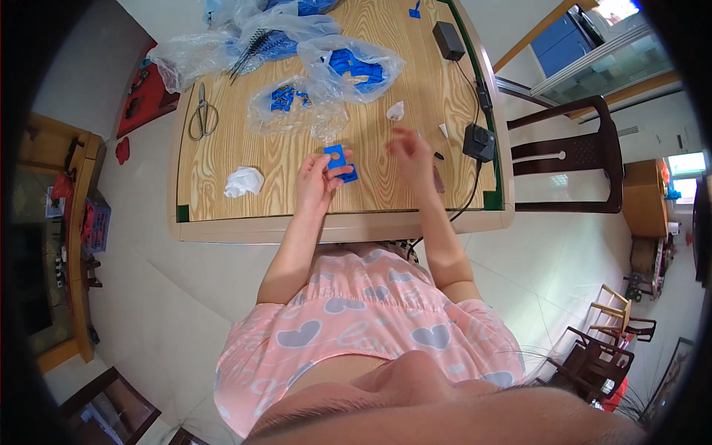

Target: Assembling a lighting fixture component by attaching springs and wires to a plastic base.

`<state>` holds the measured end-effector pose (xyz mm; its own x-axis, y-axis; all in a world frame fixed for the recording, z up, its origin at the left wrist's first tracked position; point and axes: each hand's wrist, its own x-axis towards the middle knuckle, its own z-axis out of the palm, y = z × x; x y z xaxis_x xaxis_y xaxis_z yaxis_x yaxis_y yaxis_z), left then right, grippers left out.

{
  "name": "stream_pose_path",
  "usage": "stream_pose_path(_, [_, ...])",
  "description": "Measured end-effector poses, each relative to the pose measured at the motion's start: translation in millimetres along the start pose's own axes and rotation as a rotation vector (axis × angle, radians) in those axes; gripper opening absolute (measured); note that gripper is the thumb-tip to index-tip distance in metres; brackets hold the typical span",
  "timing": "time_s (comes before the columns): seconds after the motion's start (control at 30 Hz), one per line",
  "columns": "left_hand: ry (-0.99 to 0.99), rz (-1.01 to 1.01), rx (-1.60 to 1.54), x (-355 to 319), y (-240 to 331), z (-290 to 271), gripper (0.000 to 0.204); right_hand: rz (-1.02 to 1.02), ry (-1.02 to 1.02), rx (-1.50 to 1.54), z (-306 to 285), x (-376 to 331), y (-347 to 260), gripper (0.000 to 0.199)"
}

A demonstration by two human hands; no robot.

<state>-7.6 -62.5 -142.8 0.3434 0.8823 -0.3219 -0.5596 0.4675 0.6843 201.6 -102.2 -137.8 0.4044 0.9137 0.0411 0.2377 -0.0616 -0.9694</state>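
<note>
My left hand (315,184) is closed on a blue plastic piece (335,154), flat and angular with a round hole. Another blue part (347,175) shows just below the fingers; whether it belongs to the same piece I cannot tell. Over the table to the right, my right hand (412,154) is raised with bent fingers apart and nothing visible in them. Just beyond it lies a small white plastic bag (395,111). Farther off, a clear bag (259,111) carries small blue and brass-coloured parts (283,98), beside a bag of larger blue pieces (356,67).
Scissors (201,119) and crumpled white paper (244,182) lie on the wooden table (282,196) at left. Black cable ties (251,50) rest on plastic bags. A black box-shaped device (479,142), its cable and a black adapter (449,41) line the right edge. A dark chair (564,156) stands beyond.
</note>
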Motion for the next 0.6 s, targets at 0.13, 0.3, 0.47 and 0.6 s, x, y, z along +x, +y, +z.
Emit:
stream_pose_path(0.13, [-0.179, -0.072, -0.059, 5.9, 7.8, -11.4, 0.016, -0.18, 0.195, -0.562, -26.3, 60.6, 4.8, 0.043])
stream_pose_path(0.3, [-0.219, -0.066, -0.109, 8.1, 6.8, -5.7, 0.015, -0.21, 0.049, -0.689, -29.3, 87.3, 19.4, 0.052])
stream_pose_path(0.47, [-0.203, -0.067, -0.097, 4.5, 10.7, -17.6, 0.013, -0.082, 0.091, -0.471, -52.3, 71.2, 7.8, 0.041])
stream_pose_path(0.6, [-0.269, -0.108, -0.127, 8.9, 7.7, -15.0, 0.013, -0.053, 0.035, -0.793, -65.4, 28.8, 3.9, 0.029])
